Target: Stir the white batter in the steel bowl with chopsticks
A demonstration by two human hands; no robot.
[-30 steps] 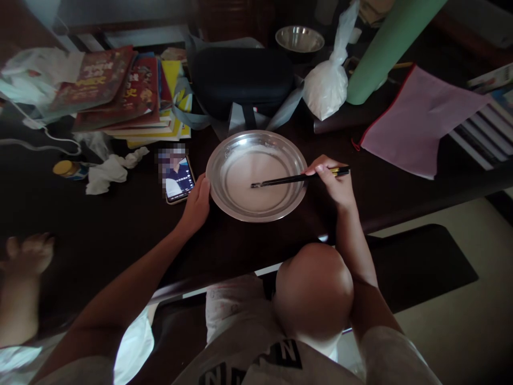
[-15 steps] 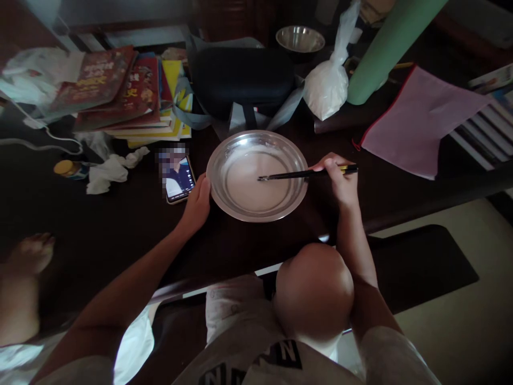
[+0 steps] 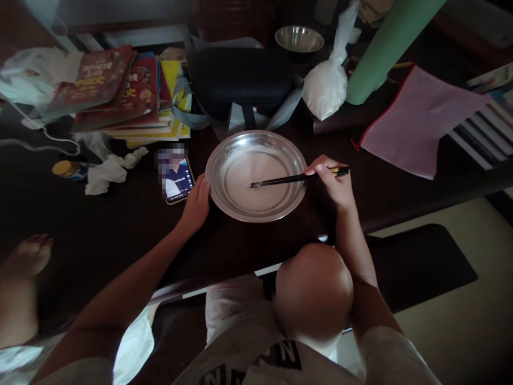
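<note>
mid-stir: right hand (image 3: 334, 184) pinches chopsticks (image 3: 298, 178) with tips in the pale batter of the pan (image 3: 256, 175) at table centre, left hand (image 3: 197, 203) curled on its rim, steadying it; next wants small, gentle circles.

Left hand (image 3: 196, 206) cupped with fingers curled, right hand (image 3: 334, 184) in pinching grip, forearms extended forward

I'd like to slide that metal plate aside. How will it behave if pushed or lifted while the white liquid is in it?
The metal plate is wide and shallow, so the white liquid would probably slop over if tilted. It looks thin and light, likely sliding easily on the smooth dark table; the left hand steadies its rim.
</note>
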